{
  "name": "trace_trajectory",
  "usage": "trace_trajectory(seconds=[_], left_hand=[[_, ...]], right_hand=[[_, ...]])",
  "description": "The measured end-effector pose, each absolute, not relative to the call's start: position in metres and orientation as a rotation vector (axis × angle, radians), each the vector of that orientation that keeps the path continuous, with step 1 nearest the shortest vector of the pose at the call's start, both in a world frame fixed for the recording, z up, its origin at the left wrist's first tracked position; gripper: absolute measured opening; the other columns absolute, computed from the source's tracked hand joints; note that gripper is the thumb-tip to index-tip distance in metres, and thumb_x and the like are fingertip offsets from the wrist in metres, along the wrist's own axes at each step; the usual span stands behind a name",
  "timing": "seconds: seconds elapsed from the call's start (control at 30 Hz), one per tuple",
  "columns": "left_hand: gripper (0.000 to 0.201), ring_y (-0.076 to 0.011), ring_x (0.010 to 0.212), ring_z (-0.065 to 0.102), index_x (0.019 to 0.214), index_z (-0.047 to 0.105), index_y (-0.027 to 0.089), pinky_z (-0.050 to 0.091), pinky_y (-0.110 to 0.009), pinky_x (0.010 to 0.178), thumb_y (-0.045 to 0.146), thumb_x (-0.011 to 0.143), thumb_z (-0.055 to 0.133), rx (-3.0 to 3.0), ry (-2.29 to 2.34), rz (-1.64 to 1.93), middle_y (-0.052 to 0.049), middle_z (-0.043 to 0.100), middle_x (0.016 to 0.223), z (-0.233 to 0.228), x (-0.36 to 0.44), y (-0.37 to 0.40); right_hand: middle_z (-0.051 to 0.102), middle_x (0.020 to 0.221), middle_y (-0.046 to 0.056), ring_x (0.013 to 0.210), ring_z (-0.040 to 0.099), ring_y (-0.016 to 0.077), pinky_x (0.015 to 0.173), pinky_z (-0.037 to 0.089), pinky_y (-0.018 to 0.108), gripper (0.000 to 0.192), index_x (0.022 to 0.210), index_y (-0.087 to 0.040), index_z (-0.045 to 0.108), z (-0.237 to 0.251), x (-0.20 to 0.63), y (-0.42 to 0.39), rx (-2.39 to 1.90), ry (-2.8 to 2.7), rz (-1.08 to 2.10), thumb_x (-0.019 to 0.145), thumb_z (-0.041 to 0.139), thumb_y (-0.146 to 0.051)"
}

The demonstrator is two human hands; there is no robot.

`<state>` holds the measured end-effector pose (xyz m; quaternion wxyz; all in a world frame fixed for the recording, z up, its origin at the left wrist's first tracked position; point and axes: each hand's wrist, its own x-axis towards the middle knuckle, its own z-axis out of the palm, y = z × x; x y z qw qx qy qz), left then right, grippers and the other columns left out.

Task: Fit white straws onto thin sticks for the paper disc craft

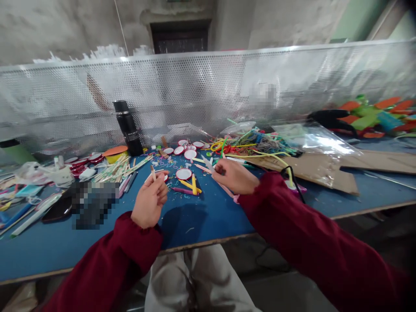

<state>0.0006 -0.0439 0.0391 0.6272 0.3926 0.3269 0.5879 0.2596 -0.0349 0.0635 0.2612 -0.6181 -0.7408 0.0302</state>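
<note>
Blue table (212, 219) under everything. My right hand (238, 175) is right of the white disc (183, 174), fingertips closed on a pale slim piece (208, 164); my left hand (151, 199) is left of the disc, pinching a thin stick (153, 171). Piece looks light, stiff, maybe slippery: I'd grip mid-body. Stick looks lighter, snappable; pinch near the middle, don't bend.

you've got a thin pale stick (154, 174) with a brownish tip poking up near-upright from your left hand (151, 198); the slim whitish piece (208, 164) in your right hand (236, 174) tilts up to the left; finer detail's blurry
</note>
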Motion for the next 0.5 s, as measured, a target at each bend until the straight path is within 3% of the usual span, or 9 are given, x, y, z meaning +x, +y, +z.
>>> trace_trajectory(seconds=[0.07,0.13,0.2,0.27,0.37,0.5], left_hand=[[0.039,-0.003,0.045,0.027,0.1,0.064,0.015,0.017,-0.014,0.041,0.037,0.077,0.086,0.955,0.752,1.307,0.01,0.034,0.059,0.037,0.003,-0.059],[0.037,-0.0036,0.047,0.032,0.097,0.064,0.015,0.02,-0.015,0.043,0.039,0.079,0.084,1.003,0.739,1.253,0.007,0.039,0.062,0.031,0.008,-0.074],[0.032,-0.0046,0.049,0.035,0.093,0.063,0.015,0.022,-0.015,0.044,0.038,0.081,0.082,1.038,0.71,1.205,0.005,0.042,0.063,0.025,0.015,-0.086],[0.027,-0.0054,0.049,0.036,0.09,0.062,0.015,0.023,-0.016,0.045,0.035,0.083,0.079,1.06,0.675,1.17,0.005,0.043,0.062,0.02,0.021,-0.094],[0.026,-0.0063,0.05,0.039,0.089,0.06,0.017,0.026,-0.016,0.046,0.035,0.085,0.079,1.089,0.639,1.152,0.005,0.046,0.063,0.015,0.029,-0.101],[0.034,-0.0082,0.057,0.053,0.093,0.059,0.018,0.033,-0.014,0.047,0.043,0.084,0.08,1.115,0.694,1.17,0.002,0.058,0.07,0.01,0.035,-0.103]], right_hand=[[0.074,0.083,0.002,0.074,0.066,0.0158,0.068,0.047,0.026,0.015,0.099,-0.02,0.063,0.051,0.255,-0.058,-1.424,-1.929,0.343,0.089,0.059,-0.031],[0.071,0.074,-0.003,0.063,0.063,0.0143,0.063,0.047,0.026,0.038,0.127,-0.02,0.055,0.032,0.243,-0.079,-1.204,-1.834,0.586,0.091,0.057,-0.029],[0.068,0.07,-0.004,0.059,0.061,0.0137,0.06,0.046,0.025,0.051,0.142,-0.02,0.048,0.015,0.229,-0.094,-1.021,-1.718,0.673,0.092,0.054,-0.028],[0.066,0.069,-0.004,0.057,0.057,0.0131,0.058,0.046,0.025,0.051,0.143,-0.02,0.051,0.004,0.218,-0.103,-0.924,-1.628,0.688,0.093,0.055,-0.031],[0.065,0.07,-0.002,0.055,0.054,0.0123,0.058,0.046,0.027,0.04,0.129,-0.02,0.064,0.001,0.209,-0.108,-0.871,-1.56,0.669,0.095,0.053,-0.038],[0.073,0.085,0.004,0.075,0.069,0.0175,0.075,0.056,0.033,0.035,0.107,-0.02,0.066,0.006,0.203,-0.105,-0.821,-1.555,0.659,0.094,0.045,-0.045]])
